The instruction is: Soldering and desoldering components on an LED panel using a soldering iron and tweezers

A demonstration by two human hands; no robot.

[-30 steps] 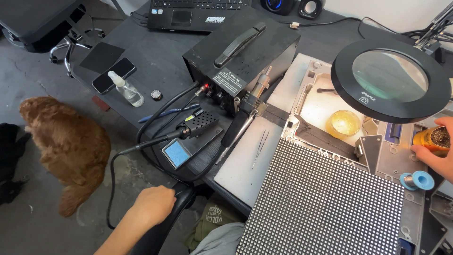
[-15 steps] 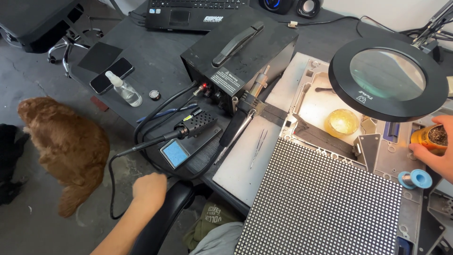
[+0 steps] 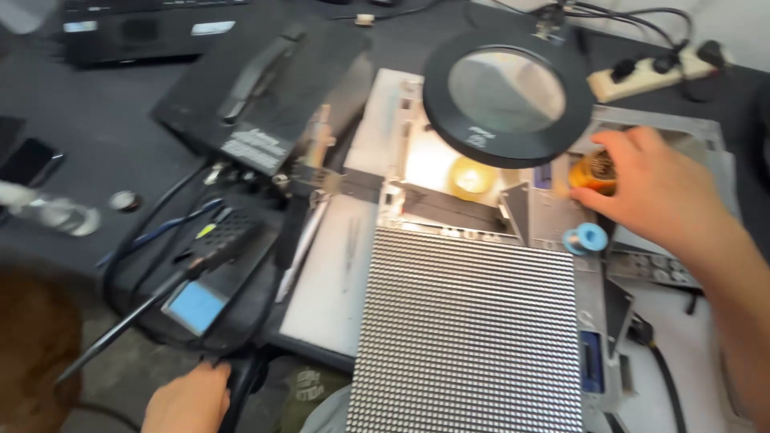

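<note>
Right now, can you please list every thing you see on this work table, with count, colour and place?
dotted panel: 1, black with white dots, front centre
magnifier lamp: 1, black ring, above the middle
black box with handle: 1, black, back left
small jar: 1, amber, right of middle, at the right hand's fingers
wire spool: 1, blue, below the jar
power strip: 1, cream, back right
handheld unit with screen: 1, black, blue screen, front left
clear bottle: 1, lying at the left edge
left hand: bottom edge, on a dark handle
right hand: right, touching the jar
</note>
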